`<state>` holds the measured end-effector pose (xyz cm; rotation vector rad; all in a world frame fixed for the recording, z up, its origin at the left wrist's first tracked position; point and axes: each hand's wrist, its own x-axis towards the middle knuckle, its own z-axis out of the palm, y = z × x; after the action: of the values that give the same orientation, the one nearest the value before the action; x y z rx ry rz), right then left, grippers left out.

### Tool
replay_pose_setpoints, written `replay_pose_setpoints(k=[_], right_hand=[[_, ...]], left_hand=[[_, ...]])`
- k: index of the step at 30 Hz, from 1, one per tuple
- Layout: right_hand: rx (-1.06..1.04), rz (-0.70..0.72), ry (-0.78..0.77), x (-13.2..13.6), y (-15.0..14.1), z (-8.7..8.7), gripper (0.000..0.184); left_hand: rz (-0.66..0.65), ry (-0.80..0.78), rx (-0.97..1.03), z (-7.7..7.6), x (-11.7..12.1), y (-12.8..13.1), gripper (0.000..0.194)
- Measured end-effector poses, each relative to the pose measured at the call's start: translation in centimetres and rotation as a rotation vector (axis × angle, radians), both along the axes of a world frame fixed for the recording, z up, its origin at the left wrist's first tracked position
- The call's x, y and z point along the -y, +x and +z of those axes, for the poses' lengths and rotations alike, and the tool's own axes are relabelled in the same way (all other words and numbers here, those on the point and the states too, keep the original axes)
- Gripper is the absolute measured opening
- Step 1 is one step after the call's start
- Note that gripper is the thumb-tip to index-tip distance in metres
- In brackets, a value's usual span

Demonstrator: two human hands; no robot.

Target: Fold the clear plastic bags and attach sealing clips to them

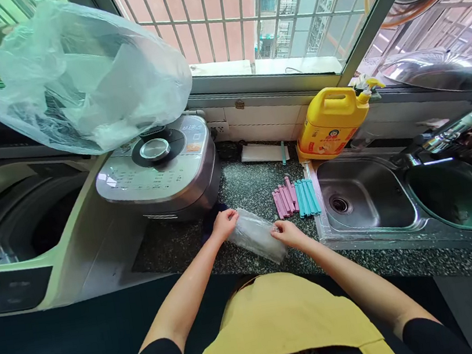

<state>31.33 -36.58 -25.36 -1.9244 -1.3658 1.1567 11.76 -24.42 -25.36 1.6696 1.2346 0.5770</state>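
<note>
A clear plastic bag (255, 236) is stretched between my two hands, low over the front of the speckled counter (241, 182). My left hand (225, 225) pinches its upper left corner. At the bag's right end, my right hand (286, 233) has thumb and fingers closed on the edge. Just beyond the right hand lie several pink sealing clips (285, 199) in a row. Several teal sealing clips (307, 197) sit close beside them, near the sink's edge.
A rice cooker (159, 164) stands at the left, with a large puffed plastic bag (90, 80) over its back. Farther left is an open washing machine (25, 212). A yellow jug (334, 122) stands behind the steel sink (365, 194); a green basin (458, 192) is to the right.
</note>
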Motion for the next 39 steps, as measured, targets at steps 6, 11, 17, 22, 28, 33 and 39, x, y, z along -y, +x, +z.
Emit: replay_pose_setpoints(k=[6,11,17,22,28,33,39], right_hand=[[-0.382,-0.355,0.119,1.9,2.4,0.7,0.040],[-0.729,-0.522,-0.075,3.0,2.3,0.2,0.057],[-0.929,-0.514,-0.080,2.5,1.0,1.1,0.050],[-0.943,-0.515,0.023,2.4,0.7,2.1,0.040],[-0.925,-0.600,0.142,3.0,1.0,1.9,0.039],[-0.917,-0.592,0.158,3.8,1.3,2.3,0.038],[-0.975,-0.576,0.139,4.0,1.0,2.9,0.037]], left_hand=[[-0.009,0.001,0.218,3.0,1.6,-0.3,0.035],[-0.013,-0.003,0.364,5.0,3.6,-0.5,0.031],[0.028,-0.044,0.382,5.7,4.3,-0.6,0.029],[0.166,-0.114,0.470,6.0,4.5,-0.5,0.038],[0.338,-0.051,0.521,5.9,4.9,-0.2,0.032],[0.317,0.012,0.534,6.5,5.3,-0.3,0.031],[0.229,-0.005,0.564,6.7,5.8,0.4,0.036]])
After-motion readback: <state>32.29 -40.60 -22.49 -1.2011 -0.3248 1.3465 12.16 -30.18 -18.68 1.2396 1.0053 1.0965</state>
